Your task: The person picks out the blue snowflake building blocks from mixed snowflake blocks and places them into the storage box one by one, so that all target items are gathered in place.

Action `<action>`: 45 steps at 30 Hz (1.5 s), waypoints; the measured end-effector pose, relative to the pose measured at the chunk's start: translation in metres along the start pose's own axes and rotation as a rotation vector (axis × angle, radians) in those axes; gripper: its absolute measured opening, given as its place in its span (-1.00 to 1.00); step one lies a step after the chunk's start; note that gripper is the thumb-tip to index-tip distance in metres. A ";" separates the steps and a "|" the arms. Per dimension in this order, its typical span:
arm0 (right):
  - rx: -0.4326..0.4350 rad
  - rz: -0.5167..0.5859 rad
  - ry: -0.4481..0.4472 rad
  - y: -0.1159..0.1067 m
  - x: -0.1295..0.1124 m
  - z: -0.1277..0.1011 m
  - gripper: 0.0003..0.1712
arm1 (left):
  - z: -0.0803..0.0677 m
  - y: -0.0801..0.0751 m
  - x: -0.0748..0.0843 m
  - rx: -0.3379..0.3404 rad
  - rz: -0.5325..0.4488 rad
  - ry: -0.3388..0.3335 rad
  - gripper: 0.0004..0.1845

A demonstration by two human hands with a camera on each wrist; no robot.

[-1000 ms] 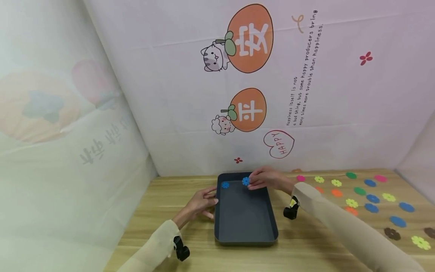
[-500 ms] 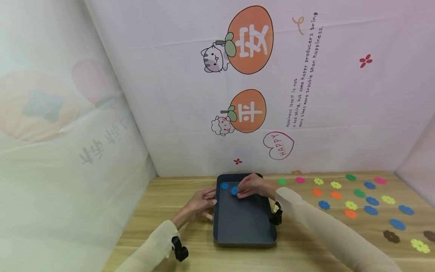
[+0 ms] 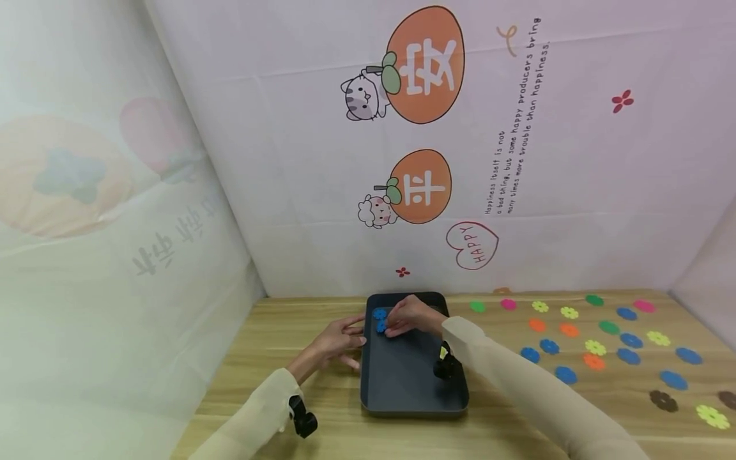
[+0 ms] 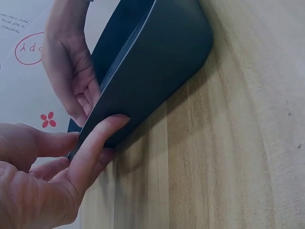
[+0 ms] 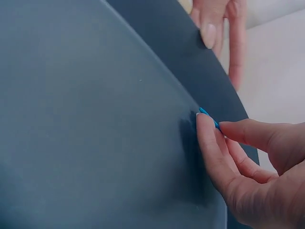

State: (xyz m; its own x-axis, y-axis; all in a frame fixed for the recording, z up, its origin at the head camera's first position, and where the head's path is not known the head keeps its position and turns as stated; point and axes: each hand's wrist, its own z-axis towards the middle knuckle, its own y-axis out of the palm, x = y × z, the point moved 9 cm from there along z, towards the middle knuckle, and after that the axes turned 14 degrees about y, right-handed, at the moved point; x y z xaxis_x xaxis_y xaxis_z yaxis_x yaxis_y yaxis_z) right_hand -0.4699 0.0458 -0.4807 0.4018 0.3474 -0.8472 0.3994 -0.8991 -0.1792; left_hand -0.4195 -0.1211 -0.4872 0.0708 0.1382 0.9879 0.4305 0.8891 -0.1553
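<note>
A dark grey rectangular baking tray (image 3: 413,390) lies on the wooden table. Inside its far left corner is a blue flower-shaped plastic disc (image 3: 379,314). My right hand (image 3: 411,315) pinches a second blue disc (image 5: 209,117) between thumb and fingertips, close beside the first one and near the tray's left wall. My left hand (image 3: 335,343) holds the tray's left wall. Its thumb is at the rim, and its fingers (image 4: 102,136) lie along the outside. In the left wrist view the tray wall hides both discs.
Several flower-shaped discs are spread over the table right of the tray, among them a green one (image 3: 478,306), an orange one (image 3: 537,325), a blue one (image 3: 566,374) and a brown one (image 3: 664,400). A printed white cloth (image 3: 310,191) hangs behind the table.
My right hand has moved left and slightly toward me inside the tray, carrying its blue disc up beside the one in the corner. My left hand stays at the tray wall.
</note>
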 end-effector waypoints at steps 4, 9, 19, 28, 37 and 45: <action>0.001 -0.030 -0.029 0.005 0.001 0.001 -0.84 | 0.000 0.000 -0.001 0.007 -0.001 -0.002 -0.29; -0.012 -0.089 -0.066 0.008 0.000 0.000 -0.87 | 0.000 0.001 -0.002 0.003 -0.008 -0.008 -0.28; -0.036 -0.198 -0.139 -0.007 -0.007 -0.005 -0.80 | 0.002 0.001 -0.002 0.002 -0.012 0.002 -0.27; -0.050 -0.155 -0.214 -0.043 -0.005 -0.012 -0.78 | 0.002 0.000 0.000 0.011 -0.010 0.000 -0.28; 0.041 -0.165 -0.242 -0.102 -0.002 -0.038 -0.67 | 0.000 0.002 -0.005 0.002 -0.035 0.001 -0.28; 0.146 -0.187 -0.253 -0.178 0.004 -0.063 -0.53 | 0.001 0.000 -0.002 -0.002 -0.044 0.003 -0.28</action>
State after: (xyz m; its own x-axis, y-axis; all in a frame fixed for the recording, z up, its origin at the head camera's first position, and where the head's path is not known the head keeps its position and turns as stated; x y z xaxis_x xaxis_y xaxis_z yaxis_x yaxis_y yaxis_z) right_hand -0.4874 0.2243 -0.4210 0.1086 0.4490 -0.8869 0.3170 -0.8613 -0.3972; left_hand -0.4207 -0.1211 -0.4889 0.0546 0.0980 0.9937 0.4349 0.8935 -0.1120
